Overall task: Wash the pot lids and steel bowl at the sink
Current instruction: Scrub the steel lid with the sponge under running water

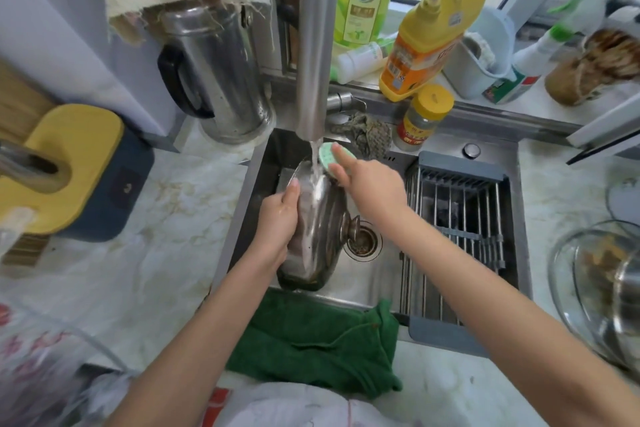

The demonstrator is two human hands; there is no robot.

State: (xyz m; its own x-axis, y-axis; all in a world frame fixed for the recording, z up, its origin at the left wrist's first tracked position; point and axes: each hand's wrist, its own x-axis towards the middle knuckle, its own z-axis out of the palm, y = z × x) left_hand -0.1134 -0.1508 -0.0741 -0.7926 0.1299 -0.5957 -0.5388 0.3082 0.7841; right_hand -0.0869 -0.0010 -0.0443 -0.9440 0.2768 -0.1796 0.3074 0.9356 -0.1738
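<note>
Steel pot lid held on edge over the sink, knob pointing toward the right hand. Left hand grips the lid's left rim, fingers curled round the edge. Right hand holds a pale green scrub pad against the lid's far rim, its forefinger stretched out along the pad and the other fingers folded about it. Water from the tap falls between the two hands and runs down the lid's outer face. Drain strainer lies just beyond the knob, below the right wrist. Wire draining rack fills the part of the sink to the right of the right forearm. Green cloth is draped over the sink's near edge, between the forearms. Steel jug stands on the worktop beyond the left hand. Yellow detergent bottle and a small yellow-capped jar stand beyond the right hand. Glass and steel vessels, far right of the right arm, are cut off by the frame; their kind cannot be told.
</note>
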